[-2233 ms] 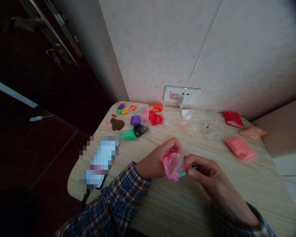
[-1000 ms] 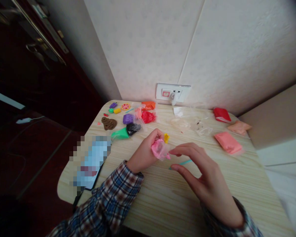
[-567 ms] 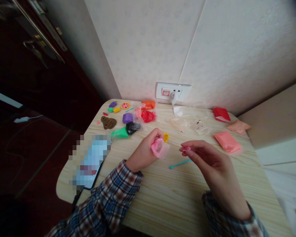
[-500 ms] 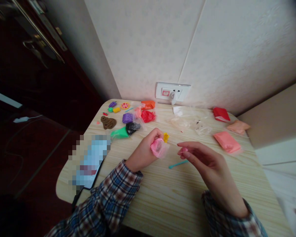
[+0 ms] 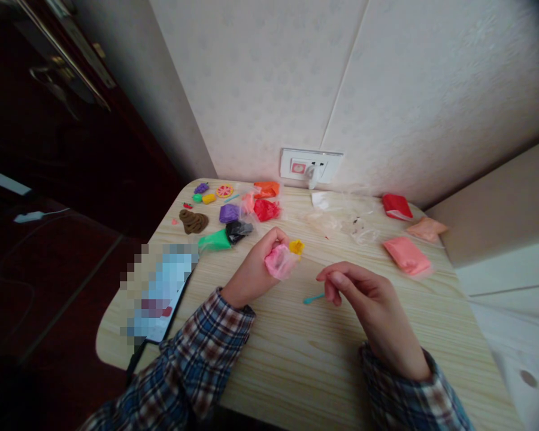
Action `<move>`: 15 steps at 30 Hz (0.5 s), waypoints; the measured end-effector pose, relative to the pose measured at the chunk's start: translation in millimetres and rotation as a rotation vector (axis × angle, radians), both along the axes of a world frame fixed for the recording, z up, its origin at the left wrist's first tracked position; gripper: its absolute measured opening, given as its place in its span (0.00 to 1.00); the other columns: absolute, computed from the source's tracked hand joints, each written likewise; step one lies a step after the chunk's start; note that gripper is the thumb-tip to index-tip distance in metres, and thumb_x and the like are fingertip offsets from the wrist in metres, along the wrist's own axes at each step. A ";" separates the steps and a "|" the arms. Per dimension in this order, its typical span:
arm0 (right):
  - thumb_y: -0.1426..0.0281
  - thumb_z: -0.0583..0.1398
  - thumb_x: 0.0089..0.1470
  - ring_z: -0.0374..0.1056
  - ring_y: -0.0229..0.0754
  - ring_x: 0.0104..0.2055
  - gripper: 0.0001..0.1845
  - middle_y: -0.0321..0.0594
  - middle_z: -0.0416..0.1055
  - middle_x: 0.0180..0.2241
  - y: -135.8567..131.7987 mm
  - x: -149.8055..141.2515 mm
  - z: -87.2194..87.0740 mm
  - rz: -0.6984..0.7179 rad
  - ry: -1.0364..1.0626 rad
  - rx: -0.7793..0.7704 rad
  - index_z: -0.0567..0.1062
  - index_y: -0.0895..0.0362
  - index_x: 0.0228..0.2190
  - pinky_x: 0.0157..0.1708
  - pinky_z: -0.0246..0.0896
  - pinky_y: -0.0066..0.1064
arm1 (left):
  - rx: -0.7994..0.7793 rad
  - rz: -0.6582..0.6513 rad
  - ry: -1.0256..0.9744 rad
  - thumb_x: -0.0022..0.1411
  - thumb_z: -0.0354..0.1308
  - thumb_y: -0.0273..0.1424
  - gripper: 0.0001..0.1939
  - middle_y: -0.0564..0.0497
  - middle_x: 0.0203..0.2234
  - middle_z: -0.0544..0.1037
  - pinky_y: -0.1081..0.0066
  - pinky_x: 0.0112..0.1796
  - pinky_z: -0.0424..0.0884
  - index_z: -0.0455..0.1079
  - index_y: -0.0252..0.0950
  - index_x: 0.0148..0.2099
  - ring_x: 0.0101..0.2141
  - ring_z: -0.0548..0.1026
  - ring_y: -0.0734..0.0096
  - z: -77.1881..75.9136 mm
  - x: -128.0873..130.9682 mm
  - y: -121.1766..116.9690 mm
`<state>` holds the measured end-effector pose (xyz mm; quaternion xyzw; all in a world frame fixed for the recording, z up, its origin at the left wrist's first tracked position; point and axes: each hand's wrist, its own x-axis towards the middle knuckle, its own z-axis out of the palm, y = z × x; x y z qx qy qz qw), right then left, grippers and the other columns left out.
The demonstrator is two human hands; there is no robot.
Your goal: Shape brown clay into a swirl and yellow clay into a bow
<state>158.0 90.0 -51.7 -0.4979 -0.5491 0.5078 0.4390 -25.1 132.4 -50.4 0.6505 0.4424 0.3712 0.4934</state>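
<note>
My left hand [image 5: 256, 266] is closed around a clear bag of pink modelling clay [image 5: 277, 261], its crumpled mouth facing right. A small yellow clay piece [image 5: 296, 246] shows just past the fingers; whether it is held too, I cannot tell. Thumb and fingertips of my right hand [image 5: 363, 293] are pinched together over the table. The small piece of pink clay seen between them a moment earlier is now hidden by the fingers. Below those fingertips a turquoise modelling tool [image 5: 313, 299] lies on the wooden table [image 5: 291, 353], partly covered by the hand.
A phone [image 5: 168, 293] lies at left. Behind it are a brown coiled clay piece [image 5: 193, 222] and small fruit shapes [image 5: 209, 198]. Green [image 5: 215, 240], purple [image 5: 229, 213] and red [image 5: 266, 209] clay bags sit mid-back. Clear wrappers [image 5: 341, 224] and a coral pack [image 5: 406, 255] lie right.
The right thumb and fingers have closed together over the pink piece, which has gone out of sight. The whole view has shifted slightly, while the left hand keeps its hold on the bag.
</note>
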 end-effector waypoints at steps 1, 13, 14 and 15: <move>0.61 0.62 0.51 0.65 0.35 0.22 0.11 0.35 0.70 0.19 -0.2 -0.4 -0.6 -0.004 0.013 -0.013 0.76 0.57 0.26 0.22 0.63 0.26 | 0.008 0.004 0.000 0.52 0.60 0.33 0.14 0.59 0.24 0.59 0.75 0.28 0.57 0.56 0.37 0.32 0.25 0.58 0.78 0.4 -0.1 0.1; 0.64 0.63 0.50 0.71 0.38 0.32 0.08 0.38 0.75 0.29 -2.2 -3.1 -9.8 0.022 -0.069 -0.044 0.76 0.56 0.29 0.33 0.67 0.28 | 0.037 0.002 -0.010 0.53 0.59 0.31 0.12 0.59 0.25 0.58 0.76 0.28 0.57 0.56 0.37 0.32 0.26 0.58 0.78 2.4 -1.8 0.4; 0.64 0.62 0.51 0.72 0.38 0.32 0.09 0.38 0.76 0.30 -2.2 -3.4 -10.5 0.038 -0.066 -0.057 0.77 0.56 0.31 0.34 0.67 0.29 | 0.039 0.000 -0.013 0.53 0.59 0.31 0.12 0.59 0.25 0.58 0.76 0.28 0.57 0.56 0.37 0.32 0.26 0.58 0.78 2.2 -1.9 0.5; 0.63 0.60 0.53 0.71 0.38 0.31 0.10 0.38 0.76 0.28 -2.0 -3.7 -11.0 0.054 -0.070 -0.067 0.77 0.56 0.32 0.33 0.67 0.30 | 0.040 0.000 -0.013 0.53 0.60 0.32 0.13 0.59 0.25 0.58 0.76 0.28 0.57 0.56 0.37 0.32 0.26 0.58 0.78 1.9 -1.9 0.6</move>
